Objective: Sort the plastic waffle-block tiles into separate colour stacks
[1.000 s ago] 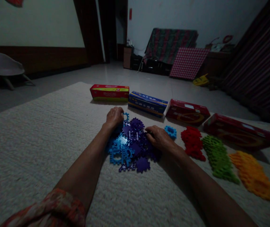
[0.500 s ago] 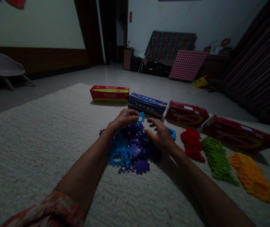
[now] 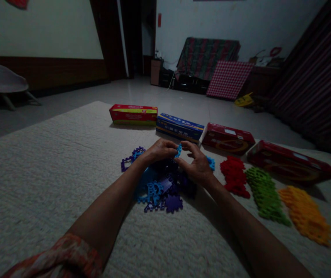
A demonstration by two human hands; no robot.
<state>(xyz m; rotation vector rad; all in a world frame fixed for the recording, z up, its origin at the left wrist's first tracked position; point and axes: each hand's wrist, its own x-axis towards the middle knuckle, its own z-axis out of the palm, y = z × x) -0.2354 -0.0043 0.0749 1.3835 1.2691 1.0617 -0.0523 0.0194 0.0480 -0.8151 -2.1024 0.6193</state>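
Head view: blue piece [image 3: 179, 150] is pinched by left hand [image 3: 160, 150]; right hand [image 3: 197, 164] half-curled, hold unclear; drop could be caused by loosened pinch.

One left hand [image 3: 161, 150], one right hand [image 3: 197, 165], that's two in play, and a single light-blue piece [image 3: 179, 150] up between them! Below, one mixed heap [image 3: 173, 203] of blue and purple pieces, too tangled to count. At least one blue piece [image 3: 211, 163] peeks out past the right hand. Now the colours: one red pile [image 3: 235, 177], one green pile [image 3: 266, 196], one orange pile [image 3: 306, 217], three! Behind, one red-and-yellow box [image 3: 133, 115], one blue box [image 3: 179, 127], two dark red boxes [image 3: 228, 139]: four! And one chair [image 3: 3, 78].
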